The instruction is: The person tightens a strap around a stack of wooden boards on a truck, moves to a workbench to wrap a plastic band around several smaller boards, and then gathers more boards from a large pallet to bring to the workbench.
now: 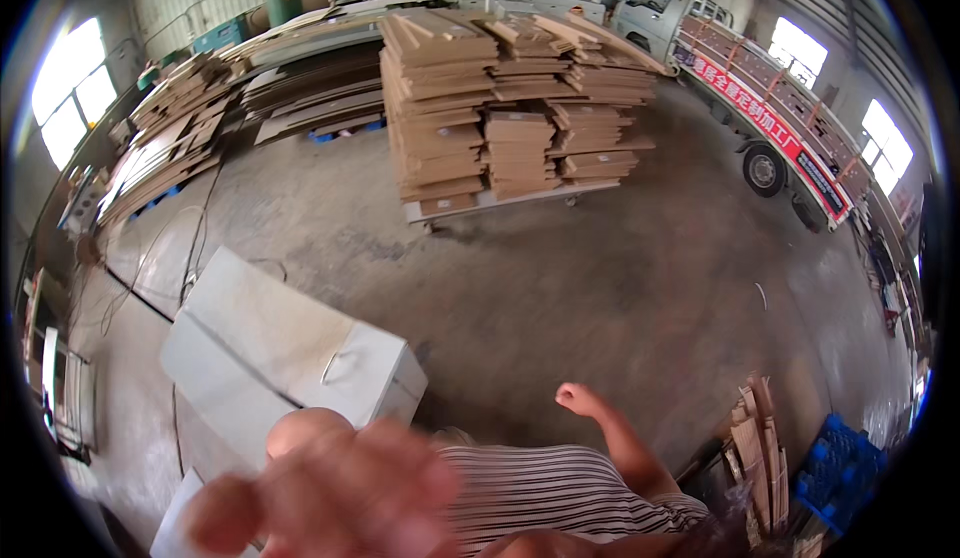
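Close to the camera, my left hand (330, 488) fills the lower left of the head view. It is blurred by motion, so whether it holds anything cannot be made out. Behind it stands a pale grey box-like cabinet (285, 323) with a small handle on top, partly covered by the hand. My right hand (575, 398) hangs beside my striped shirt (545, 488), over the concrete floor. Its fingers are curled into a loose fist, and nothing shows in it.
Brown board stacks (440, 118) rest on a low wheeled cart (510, 201) ahead. More boards (180, 143) lie far left; a truck (760, 108) is parked far right. Cardboard strips (760, 448) and a blue plastic pallet (840, 473) lie near right. Cables (135, 293) cross the floor at left.
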`<move>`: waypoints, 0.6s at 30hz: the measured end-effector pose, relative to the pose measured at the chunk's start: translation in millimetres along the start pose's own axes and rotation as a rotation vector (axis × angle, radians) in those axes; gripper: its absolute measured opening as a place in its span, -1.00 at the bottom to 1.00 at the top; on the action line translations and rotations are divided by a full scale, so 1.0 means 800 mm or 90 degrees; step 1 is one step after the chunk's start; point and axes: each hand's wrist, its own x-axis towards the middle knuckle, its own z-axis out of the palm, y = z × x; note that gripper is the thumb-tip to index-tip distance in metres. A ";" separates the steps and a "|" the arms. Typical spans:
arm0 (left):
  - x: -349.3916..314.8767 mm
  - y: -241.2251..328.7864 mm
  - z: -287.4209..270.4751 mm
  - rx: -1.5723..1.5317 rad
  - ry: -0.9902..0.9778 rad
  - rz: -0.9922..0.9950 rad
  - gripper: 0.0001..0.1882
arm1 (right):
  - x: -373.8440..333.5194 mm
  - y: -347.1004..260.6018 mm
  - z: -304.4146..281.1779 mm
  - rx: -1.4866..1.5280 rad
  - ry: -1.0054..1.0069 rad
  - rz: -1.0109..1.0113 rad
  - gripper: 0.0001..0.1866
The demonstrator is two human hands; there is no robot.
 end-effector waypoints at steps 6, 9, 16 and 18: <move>0.074 -0.081 -0.093 -0.024 -0.036 0.025 -0.37 | 0.197 -0.085 -0.104 0.022 0.028 -0.145 -0.72; 0.114 -0.128 -0.153 -0.046 -0.060 0.040 -0.36 | 0.273 -0.111 -0.164 -0.005 0.046 -0.140 -0.69; 0.224 -0.211 -0.276 -0.066 -0.100 0.053 -0.36 | 0.414 -0.060 -0.277 0.427 0.093 0.055 -0.68; 0.248 -0.238 -0.303 -0.080 -0.106 0.049 -0.36 | 0.444 -0.051 -0.322 0.474 0.130 0.094 -0.69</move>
